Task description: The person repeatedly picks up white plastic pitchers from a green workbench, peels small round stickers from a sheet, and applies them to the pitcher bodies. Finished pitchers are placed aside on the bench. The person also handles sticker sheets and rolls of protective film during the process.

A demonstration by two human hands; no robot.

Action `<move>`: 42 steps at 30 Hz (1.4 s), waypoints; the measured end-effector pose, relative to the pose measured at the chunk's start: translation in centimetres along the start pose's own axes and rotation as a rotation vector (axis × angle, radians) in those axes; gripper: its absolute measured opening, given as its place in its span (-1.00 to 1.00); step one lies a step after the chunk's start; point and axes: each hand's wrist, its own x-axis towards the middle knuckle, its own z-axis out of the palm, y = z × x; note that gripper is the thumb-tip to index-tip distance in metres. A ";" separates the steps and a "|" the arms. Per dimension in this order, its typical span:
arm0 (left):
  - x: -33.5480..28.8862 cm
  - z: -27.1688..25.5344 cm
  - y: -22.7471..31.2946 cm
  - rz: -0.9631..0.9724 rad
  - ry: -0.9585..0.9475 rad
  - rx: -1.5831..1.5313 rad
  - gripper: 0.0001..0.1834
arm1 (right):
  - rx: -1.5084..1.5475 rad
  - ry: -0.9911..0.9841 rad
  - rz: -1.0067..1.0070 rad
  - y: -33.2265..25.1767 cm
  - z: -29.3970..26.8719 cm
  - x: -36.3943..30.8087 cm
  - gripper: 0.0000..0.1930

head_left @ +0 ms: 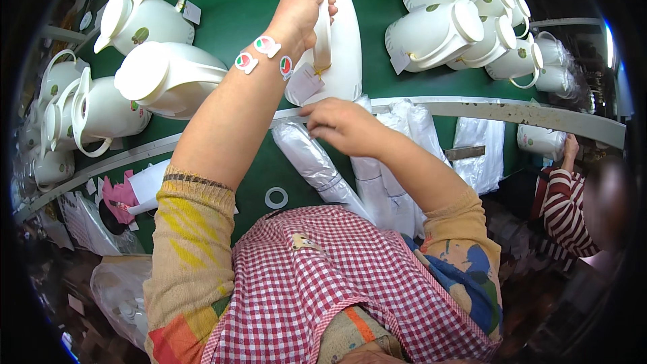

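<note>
A tall white jug (346, 47) with a lid stands upright at the far middle of the green table. My left hand (301, 19) is closed around the top of its handle, and a paper tag (304, 85) hangs there on a yellow tie. Several small red, green and white stickers (267, 46) are stuck on my left wrist and forearm. Near the jug's base, my right hand (344, 125) hovers with its fingers apart and slightly bent, holding nothing that I can see. Just below that hand lies a rolled bundle of clear plastic bags (317, 162).
More white jugs lie on the left (108, 111) and right (435, 34). A raised metal rail (539, 113) crosses the table. Nearer me are more bag bundles (414, 128), a tape roll (276, 197) and pink cloth (120, 197). At far right, another person's hand (571, 150) touches a jug.
</note>
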 end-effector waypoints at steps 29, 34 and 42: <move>3.1 -0.8 -1.4 0.036 0.006 -0.016 -0.80 | -0.651 0.524 -0.012 3.3 -0.2 2.6 -0.87; 2.3 -0.3 -1.1 0.032 0.014 -0.004 -0.81 | -0.525 0.612 0.199 3.1 -0.1 2.3 -0.44; 1.5 0.0 -1.0 0.074 0.025 0.045 -0.79 | -0.412 0.640 0.321 5.1 1.4 1.8 0.13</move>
